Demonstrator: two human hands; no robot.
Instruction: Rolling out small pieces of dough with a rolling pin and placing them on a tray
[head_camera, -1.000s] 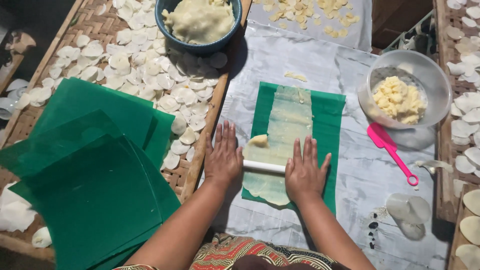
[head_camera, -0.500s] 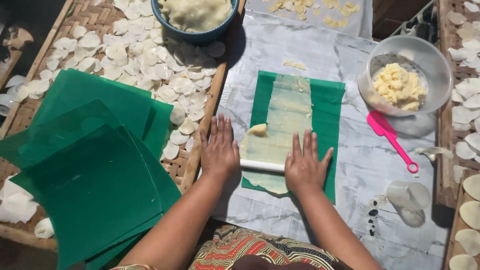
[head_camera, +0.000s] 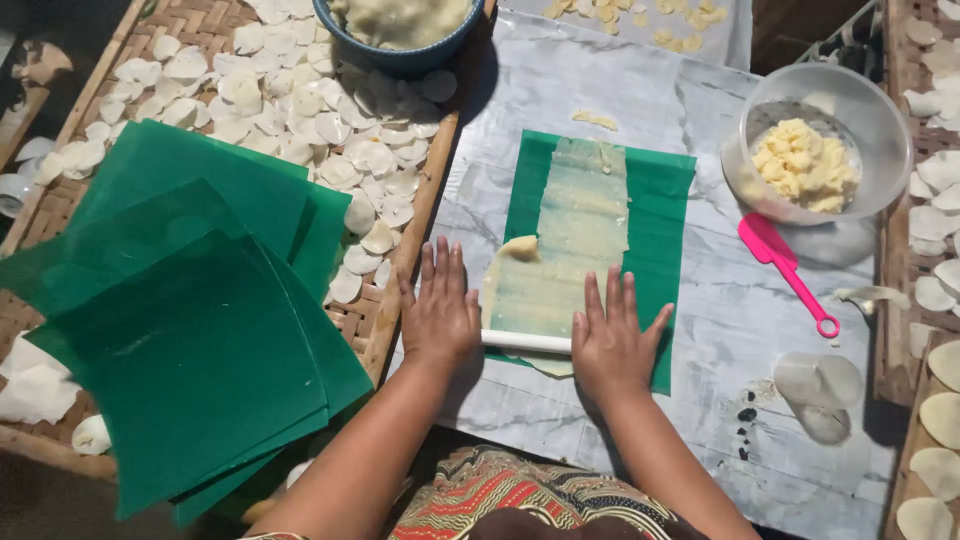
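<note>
One white roller (head_camera: 526, 341) lies crosswise on the near end of one green sheet (head_camera: 665, 220), which rests flat on the marbled cloth (head_camera: 560, 90). Both hands are laid flat on the roller with fingers extended and palms down; neither is clenched around it. The left hand (head_camera: 440, 312) presses its left end, partly off the sheet's left edge; the right hand (head_camera: 610, 340) presses its right end, over the sheet. One long strip of pale dough (head_camera: 575, 240) runs down the middle of the sheet from its far edge to the roller, with a thicker lump (head_camera: 520, 248) at the strip's left edge just beyond the left hand, and a small lip of dough showing on the near side of the roller. Left of the sheet, one woven tray (head_camera: 395, 300) carries many thin white discs (head_camera: 300, 110) and one fanned stack of spare green sheets (head_camera: 170, 340); their exact count cannot be told. Beyond the sheet to the left stands one blue bowl (head_camera: 400, 55) of dough. Right of the sheet stands one clear bowl (head_camera: 860, 95) holding yellow lumps (head_camera: 805, 165), and one pink scraper (head_camera: 785, 270) lies just near it. Two clear discs (head_camera: 815, 390) lie right of the right hand.
</note>
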